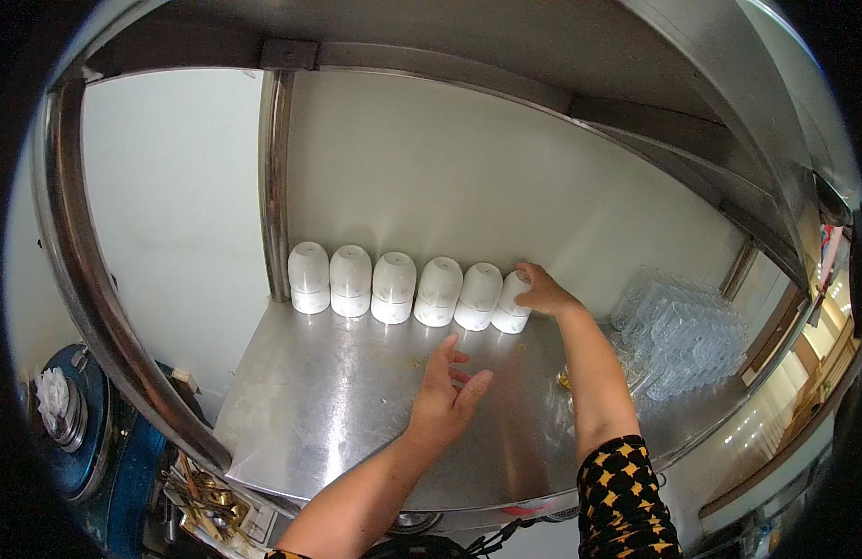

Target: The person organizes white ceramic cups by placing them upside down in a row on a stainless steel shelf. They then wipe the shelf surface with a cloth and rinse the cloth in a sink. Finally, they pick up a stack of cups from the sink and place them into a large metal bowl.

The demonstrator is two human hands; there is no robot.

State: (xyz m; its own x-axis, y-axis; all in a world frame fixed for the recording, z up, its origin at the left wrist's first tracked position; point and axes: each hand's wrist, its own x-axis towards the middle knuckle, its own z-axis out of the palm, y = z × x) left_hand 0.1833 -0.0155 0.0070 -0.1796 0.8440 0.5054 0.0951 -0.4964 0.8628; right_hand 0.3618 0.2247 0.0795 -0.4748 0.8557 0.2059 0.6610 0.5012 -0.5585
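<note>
Several white ceramic cups stand upside down in stacked pairs, forming a row at the back of a stainless steel shelf. My right hand grips the upper cup of the rightmost stack from its right side, covering part of it. This stack leans slightly and its lower rim meets the steel. In front of the row, my left hand hovers over the shelf with fingers apart and nothing in them. It is apart from the cups.
Clear glass mugs are piled at the right end of the shelf, beyond my right forearm. A metal post rises left of the cups, and an upper steel shelf hangs overhead. Utensils fill a container at lower left, near a blue drum.
</note>
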